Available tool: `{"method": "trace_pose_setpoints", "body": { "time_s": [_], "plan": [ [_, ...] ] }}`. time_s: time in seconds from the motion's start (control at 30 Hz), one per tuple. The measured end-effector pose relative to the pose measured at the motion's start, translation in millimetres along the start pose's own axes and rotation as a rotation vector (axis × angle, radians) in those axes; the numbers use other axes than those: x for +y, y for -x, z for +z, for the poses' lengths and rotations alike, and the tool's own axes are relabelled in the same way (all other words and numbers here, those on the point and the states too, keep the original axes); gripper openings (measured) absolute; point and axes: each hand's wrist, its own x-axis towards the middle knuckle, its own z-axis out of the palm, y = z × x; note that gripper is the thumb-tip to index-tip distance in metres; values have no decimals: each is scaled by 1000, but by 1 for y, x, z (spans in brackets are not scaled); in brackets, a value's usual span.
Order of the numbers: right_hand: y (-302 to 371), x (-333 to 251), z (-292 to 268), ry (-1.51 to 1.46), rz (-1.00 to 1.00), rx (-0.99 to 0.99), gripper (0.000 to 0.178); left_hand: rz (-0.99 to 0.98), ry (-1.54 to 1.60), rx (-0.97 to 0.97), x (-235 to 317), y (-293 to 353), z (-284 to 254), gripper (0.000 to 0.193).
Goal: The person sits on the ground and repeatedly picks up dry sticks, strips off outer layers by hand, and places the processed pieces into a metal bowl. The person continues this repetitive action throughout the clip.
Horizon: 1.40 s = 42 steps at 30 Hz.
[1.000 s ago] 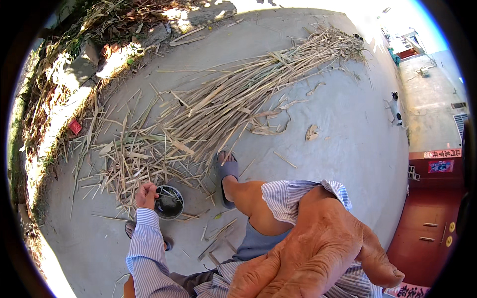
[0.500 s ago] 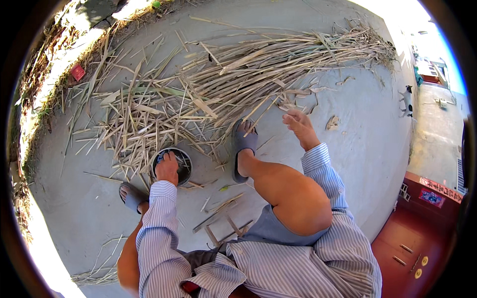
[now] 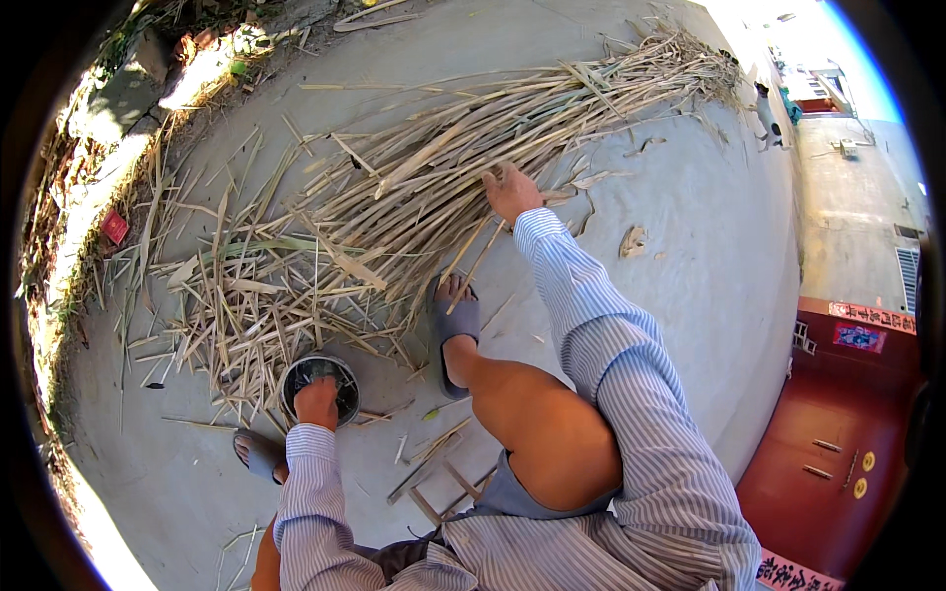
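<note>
My left hand (image 3: 316, 402) reaches down into a round bucket (image 3: 352, 380) with a pale rim and a dark inside. Its fingers are hidden in there, so their grip does not show. Ahead and to the right, my right hand (image 3: 512, 193) is at the near edge of a long bundle of dry stalks (image 3: 443, 163). Its fingers are bent and closed on some of the stalks there. Shorter cut stalk pieces (image 3: 251, 330) lie in a loose heap beyond the bucket and to its left.
My sandalled feet stand either side of the bucket, with a sandal (image 3: 455, 320) by the stalks. A wooden frame (image 3: 439, 492) lies below my knee. Loose leaves (image 3: 633, 241) lie on the concrete. A red door (image 3: 828, 463) is at right, a sunlit verge (image 3: 108, 187) at left.
My right hand has moved forward and left from above bare concrete onto the stalk bundle. My left hand has sunk deeper into the bucket. The whole view has shifted slightly.
</note>
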Motion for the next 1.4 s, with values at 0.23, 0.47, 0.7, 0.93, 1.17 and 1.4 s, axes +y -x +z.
{"method": "trace_pose_setpoints", "body": {
  "time_s": [0.23, 0.47, 0.7, 0.93, 1.17, 1.4],
  "plan": [
    [-30, -3, 5, -253, 306, 56, 65, 121, 173, 367, 28, -17, -76, 11],
    [-45, 16, 8, -860, 604, -89, 26, 173, 152, 467, 57, -13, -124, 14],
    [12, 8, -55, -1428, 530, -35, 17, -19, 62, 717, 51, 20, -240, 30],
    [25, 40, -130, -1443, 100, -82, 9, 94, -9, 800, 98, 71, -335, 32],
    [101, -88, -200, -1831, 0, -306, 12, 92, -145, 992, 133, 130, -379, 34],
    [212, -202, -204, -1628, -124, -522, 17, -3, -387, 1198, 104, 157, -375, 44]
  ]
}}
